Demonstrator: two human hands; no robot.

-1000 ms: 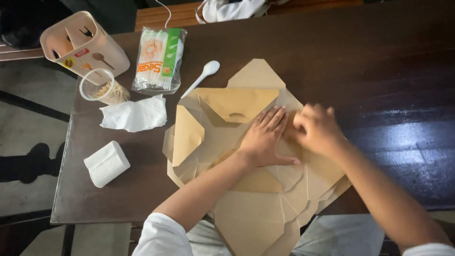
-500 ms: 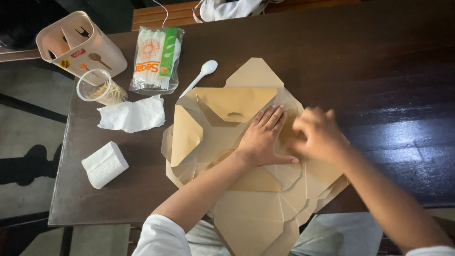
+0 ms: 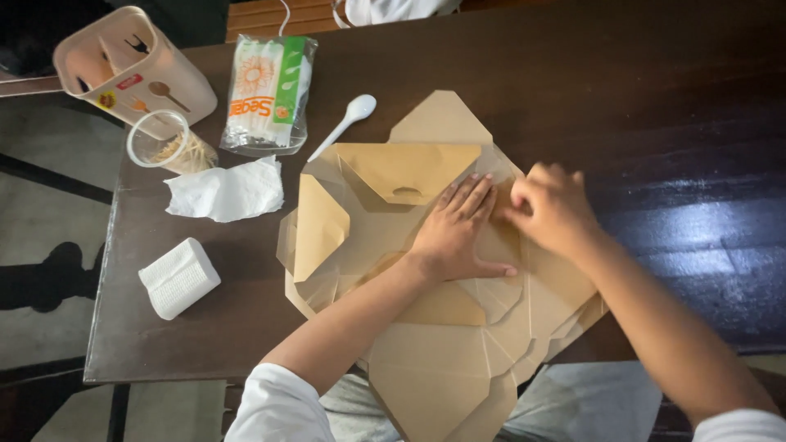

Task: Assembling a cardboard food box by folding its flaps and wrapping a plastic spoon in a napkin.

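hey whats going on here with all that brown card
A person is working on a flattened brown cardboard food box spread over a dark wooden table. The left hand presses flat on its middle; the right hand pinches a flap beside it. A white plastic spoon and crumpled tissue lie nearby.

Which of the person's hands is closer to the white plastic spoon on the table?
Left. The left hand lies flat on the unfolded brown cardboard box, just below and right of the white plastic spoon. The right hand presses the box further right, farther away.
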